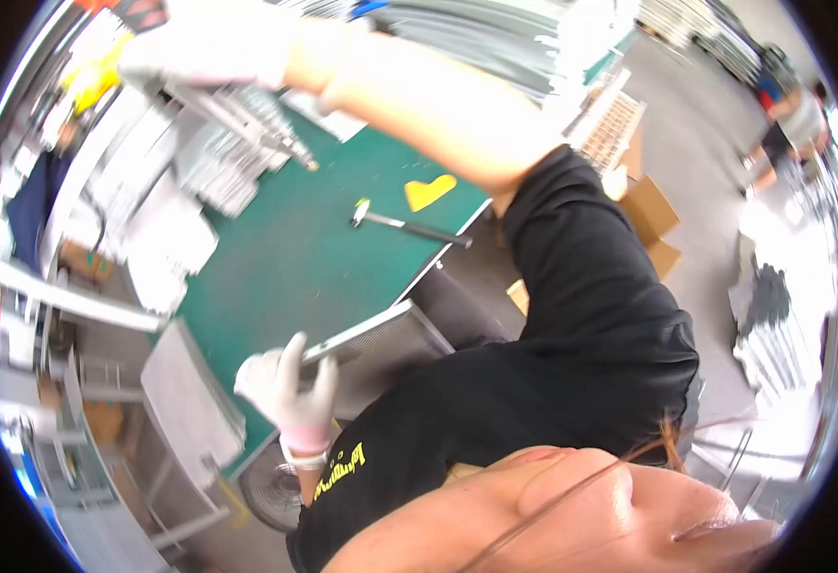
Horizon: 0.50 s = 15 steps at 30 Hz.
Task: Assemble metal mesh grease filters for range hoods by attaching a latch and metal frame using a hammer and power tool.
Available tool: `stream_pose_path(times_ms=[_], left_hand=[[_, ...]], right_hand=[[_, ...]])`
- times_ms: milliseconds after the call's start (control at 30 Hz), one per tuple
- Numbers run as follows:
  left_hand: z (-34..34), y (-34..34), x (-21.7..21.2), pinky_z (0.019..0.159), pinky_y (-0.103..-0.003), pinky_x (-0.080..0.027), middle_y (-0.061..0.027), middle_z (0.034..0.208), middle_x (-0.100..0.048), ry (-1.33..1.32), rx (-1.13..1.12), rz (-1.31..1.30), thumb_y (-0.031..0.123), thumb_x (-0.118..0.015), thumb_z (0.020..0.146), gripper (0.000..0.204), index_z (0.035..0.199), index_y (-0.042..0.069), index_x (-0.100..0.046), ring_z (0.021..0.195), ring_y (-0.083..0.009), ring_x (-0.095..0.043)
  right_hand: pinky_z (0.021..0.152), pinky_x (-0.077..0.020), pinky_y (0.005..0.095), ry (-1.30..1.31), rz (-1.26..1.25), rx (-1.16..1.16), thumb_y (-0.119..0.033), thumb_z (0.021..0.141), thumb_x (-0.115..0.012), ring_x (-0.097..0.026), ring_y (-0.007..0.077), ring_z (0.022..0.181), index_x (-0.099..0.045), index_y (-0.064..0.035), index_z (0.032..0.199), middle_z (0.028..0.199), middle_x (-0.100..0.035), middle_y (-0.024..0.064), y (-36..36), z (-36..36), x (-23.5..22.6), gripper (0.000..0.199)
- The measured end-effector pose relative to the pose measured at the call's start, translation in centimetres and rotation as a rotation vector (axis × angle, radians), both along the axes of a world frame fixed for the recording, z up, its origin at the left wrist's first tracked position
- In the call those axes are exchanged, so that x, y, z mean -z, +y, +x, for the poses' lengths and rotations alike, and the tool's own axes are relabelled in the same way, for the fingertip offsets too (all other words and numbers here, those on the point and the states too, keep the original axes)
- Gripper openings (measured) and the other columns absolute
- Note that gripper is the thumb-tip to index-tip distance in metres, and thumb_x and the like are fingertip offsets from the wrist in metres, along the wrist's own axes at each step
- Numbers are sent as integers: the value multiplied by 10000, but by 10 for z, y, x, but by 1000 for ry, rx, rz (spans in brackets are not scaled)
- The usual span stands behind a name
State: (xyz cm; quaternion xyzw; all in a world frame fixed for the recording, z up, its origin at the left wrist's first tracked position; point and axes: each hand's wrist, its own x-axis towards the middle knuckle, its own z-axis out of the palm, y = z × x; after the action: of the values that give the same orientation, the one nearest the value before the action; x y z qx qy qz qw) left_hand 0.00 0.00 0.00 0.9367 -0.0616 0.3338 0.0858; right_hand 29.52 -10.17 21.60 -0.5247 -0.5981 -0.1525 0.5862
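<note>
My left hand (287,393), in a white glove, grips one end of a grey mesh panel (386,349) with a pale frame, thumb and fingers on either side. The panel lies tilted between my black shirt and the edge of the green table (285,258). My right arm reaches across to the far left. At its end my gloved right hand (204,48), washed out by glare, closes around a long grey tool (237,119) with a narrow tip. This tool is smeared, so its kind is unclear. A hammer (409,227) lies on the table beside a yellow piece (430,193).
Stacked pale metal parts (223,167) lie at the table's left side. Long grey strips (467,38) are piled at the far side. On the right are a cardboard box (650,215), a walking person (794,124) and stacked metal sheets (782,334).
</note>
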Motion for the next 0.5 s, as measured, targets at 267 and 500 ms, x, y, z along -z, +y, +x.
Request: stream_pose_path(times_ms=[267, 500], left_hand=[[50, -21, 1, 812, -412, -412, -63, 777, -599, -27, 183, 15, 156, -780, 624, 355, 958, 64, -703, 771, -276, -573], [61, -13, 25, 984, -528, -402, -127, 1114, -603, -174, 410, -9, 235, -775, 764, 506, 1190, 66, -561, 1091, -354, -556]], right_hand=[[906, -501, 525, -601, -359, 517, -456, 803, -698, -592, 480, 1064, -491, 91, 1335, 1104, -587, 351, -119, -95, 100, 791], [762, -537, 450, 171, -975, 101, -155, 889, -651, -664, 414, 851, -417, -135, 1515, 1011, -672, 250, -208, -140, 185, 669]])
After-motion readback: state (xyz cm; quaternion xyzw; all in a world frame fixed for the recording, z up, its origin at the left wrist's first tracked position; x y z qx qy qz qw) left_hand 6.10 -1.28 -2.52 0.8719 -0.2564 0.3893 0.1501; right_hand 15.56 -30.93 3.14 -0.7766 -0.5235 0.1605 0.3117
